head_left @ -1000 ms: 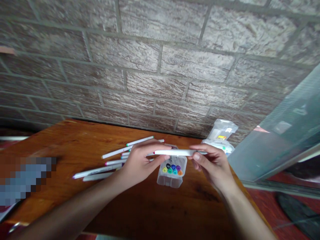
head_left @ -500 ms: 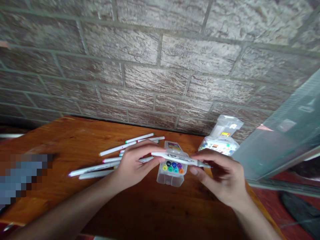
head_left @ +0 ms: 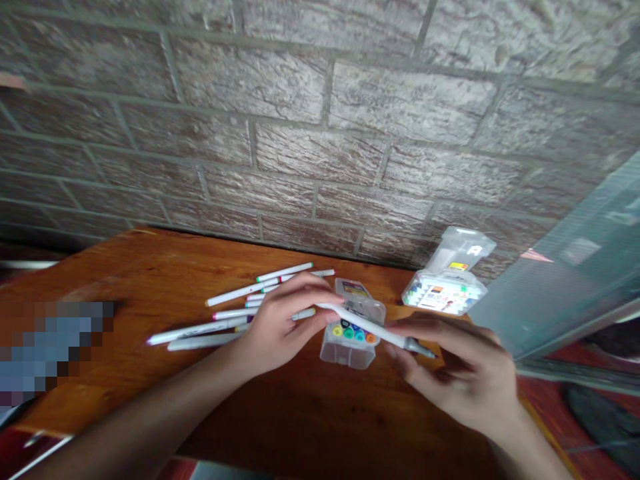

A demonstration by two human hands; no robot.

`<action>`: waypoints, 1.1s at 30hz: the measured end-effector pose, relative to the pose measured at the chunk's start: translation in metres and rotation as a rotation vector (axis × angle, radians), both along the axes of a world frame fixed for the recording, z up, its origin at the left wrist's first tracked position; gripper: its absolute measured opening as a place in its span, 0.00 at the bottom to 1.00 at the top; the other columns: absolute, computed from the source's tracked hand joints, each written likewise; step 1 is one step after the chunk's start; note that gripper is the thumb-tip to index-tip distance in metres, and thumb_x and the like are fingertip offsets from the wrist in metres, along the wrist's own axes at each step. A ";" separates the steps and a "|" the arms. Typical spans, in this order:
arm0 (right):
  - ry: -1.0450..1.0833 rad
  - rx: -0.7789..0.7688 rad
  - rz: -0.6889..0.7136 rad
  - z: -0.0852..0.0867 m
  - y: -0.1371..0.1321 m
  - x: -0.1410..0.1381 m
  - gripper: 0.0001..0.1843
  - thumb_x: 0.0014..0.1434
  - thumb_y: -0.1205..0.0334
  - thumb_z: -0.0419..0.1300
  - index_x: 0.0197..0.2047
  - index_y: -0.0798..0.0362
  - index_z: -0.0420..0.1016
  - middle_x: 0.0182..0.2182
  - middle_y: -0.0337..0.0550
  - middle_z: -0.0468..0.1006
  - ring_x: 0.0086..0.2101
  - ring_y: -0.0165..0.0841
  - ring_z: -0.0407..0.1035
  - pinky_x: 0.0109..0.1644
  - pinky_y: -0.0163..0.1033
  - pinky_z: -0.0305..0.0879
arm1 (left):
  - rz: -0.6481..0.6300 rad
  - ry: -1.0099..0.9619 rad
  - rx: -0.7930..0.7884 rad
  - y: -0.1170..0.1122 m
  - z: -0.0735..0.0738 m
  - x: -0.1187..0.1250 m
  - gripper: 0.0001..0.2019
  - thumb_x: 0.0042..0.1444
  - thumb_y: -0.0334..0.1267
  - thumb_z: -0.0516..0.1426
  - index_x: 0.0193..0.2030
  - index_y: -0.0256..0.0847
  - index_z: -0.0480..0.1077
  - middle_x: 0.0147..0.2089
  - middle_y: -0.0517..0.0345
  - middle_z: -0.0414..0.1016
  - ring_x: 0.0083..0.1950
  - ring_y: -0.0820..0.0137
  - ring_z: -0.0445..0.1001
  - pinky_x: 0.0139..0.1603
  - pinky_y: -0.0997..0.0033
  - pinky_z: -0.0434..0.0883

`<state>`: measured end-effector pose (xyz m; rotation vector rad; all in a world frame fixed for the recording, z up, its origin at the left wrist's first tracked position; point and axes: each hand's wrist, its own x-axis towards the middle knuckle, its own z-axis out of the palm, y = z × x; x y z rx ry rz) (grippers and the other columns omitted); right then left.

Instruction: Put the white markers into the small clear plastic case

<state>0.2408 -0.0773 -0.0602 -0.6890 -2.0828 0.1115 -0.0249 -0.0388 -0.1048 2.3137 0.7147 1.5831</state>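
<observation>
Grey-brown stone-block wall [head_left: 285, 80] fills the upper frame, w/ a wooden table [head_left: 150, 273] below it & a translucent panel [head_left: 550, 280] at far right. Red floor [head_left: 545, 427] shows lower right, w/ a dark item on it, too blurred to ID. Pixelated patch covers the far left.

Left hand [head_left: 277, 327], approx. center, pinches one end of a white marker [head_left: 370, 327] btwn thumb & fingers. Marker's held up over the table, slanting down to the right; its grey nose & dark tip point lower right. Right hand [head_left: 465, 367], right of center, is half curled around the nose end, thumb & index apart, fingertips at the barrel; can't tell if they grip it or just touch.

Behind/below the marker, mid-frame: open clear case [head_left: 347, 355] w/ markers inside, colored ends showing (yellow, green, teal, orange, blue, black etc.). Loose markers [head_left: 240, 292], white w/ various colored ends, lie left of it, partly behind the left hand. 2nd clear case [head_left: 445, 293], lid up, sits near the wall, right of center, w/ a printed label & markers inside.
</observation>
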 end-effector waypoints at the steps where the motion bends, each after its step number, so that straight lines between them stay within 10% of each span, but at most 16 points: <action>1: -0.003 0.014 -0.024 0.001 -0.006 0.002 0.15 0.59 0.73 0.70 0.47 0.48 0.82 0.35 0.39 0.89 0.31 0.31 0.84 0.33 0.31 0.78 | 0.009 0.006 0.003 -0.001 0.000 0.000 0.12 0.67 0.31 0.64 0.55 0.43 0.80 0.51 0.50 0.81 0.54 0.65 0.80 0.56 0.66 0.76; 12: -0.101 0.190 -0.389 -0.001 -0.056 0.030 0.07 0.68 0.57 0.67 0.47 0.45 0.83 0.33 0.39 0.88 0.25 0.33 0.81 0.36 0.37 0.80 | 0.097 -0.022 -0.173 -0.003 -0.004 -0.003 0.10 0.73 0.34 0.57 0.57 0.42 0.76 0.46 0.54 0.75 0.47 0.67 0.74 0.51 0.65 0.70; 33: -0.485 0.047 -0.323 0.004 0.000 -0.027 0.05 0.68 0.68 0.62 0.43 0.54 0.80 0.31 0.44 0.85 0.26 0.39 0.80 0.29 0.42 0.67 | 0.111 0.065 -0.159 -0.003 -0.007 -0.002 0.11 0.70 0.30 0.58 0.57 0.44 0.74 0.49 0.56 0.76 0.47 0.69 0.74 0.50 0.69 0.71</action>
